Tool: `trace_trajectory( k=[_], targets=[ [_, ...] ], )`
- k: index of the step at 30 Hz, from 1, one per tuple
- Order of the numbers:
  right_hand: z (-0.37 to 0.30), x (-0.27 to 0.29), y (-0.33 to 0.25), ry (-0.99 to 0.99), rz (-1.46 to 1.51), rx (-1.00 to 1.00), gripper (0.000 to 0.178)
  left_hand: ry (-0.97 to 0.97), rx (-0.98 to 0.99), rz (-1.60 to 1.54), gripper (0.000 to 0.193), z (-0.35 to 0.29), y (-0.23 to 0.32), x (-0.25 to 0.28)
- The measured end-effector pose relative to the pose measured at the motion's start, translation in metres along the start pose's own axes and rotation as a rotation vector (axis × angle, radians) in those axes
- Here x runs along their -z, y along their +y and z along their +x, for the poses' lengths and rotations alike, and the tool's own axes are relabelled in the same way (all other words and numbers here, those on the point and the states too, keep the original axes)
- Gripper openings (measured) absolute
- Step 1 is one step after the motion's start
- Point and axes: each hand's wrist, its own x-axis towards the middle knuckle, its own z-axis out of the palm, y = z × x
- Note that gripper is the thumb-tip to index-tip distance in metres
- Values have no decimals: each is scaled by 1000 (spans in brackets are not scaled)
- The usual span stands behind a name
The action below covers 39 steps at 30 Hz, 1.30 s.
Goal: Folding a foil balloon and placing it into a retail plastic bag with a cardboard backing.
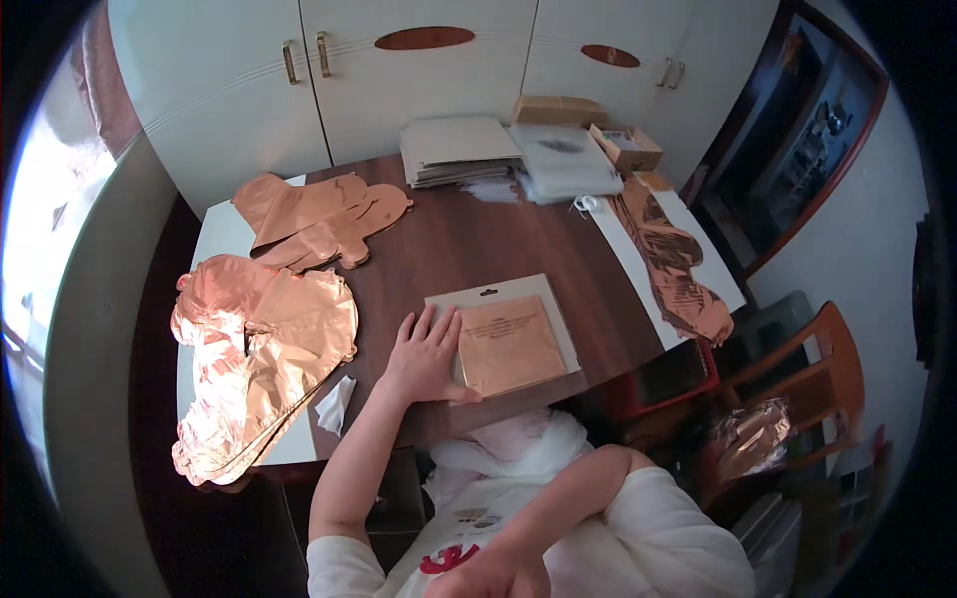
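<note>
In front of me on the dark wooden table (478,239), a pale cardboard backing card (561,329) lies flat, with a hang hole at its far edge. On top of it rests a square brown kraft-paper packet (510,349) with small dark print. My left hand (427,355) lies on the card's left side, fingers spread, its thumb along the packet's near left corner. Close to my chest, at the lower edge of the view, is my right hand (493,576); its fingers are cut off by the frame, so what they do is hidden.
Flat rose-gold foil balloons (299,319) cover the table's left side; another foil stack (670,259) lies on the right. At the back stand piled grey cards (461,149), clear plastic bags (563,164) and a small open box (628,148). A crumpled white tissue (336,405) sits near the front left.
</note>
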Motion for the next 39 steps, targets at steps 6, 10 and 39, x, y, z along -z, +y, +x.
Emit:
trace_trajectory(
  k=[6,10,39],
  targets=[
    [-4,2,-12,0,-3,60,24,-28,8,-5,129,3,1,7],
    [-12,4,-38,19,-6,20,20,-70,33,-5,129,2,6,12],
    [-219,79,-210,183,-2235,-870,53,0,76,-112,86,-10,53,26]
  ],
)
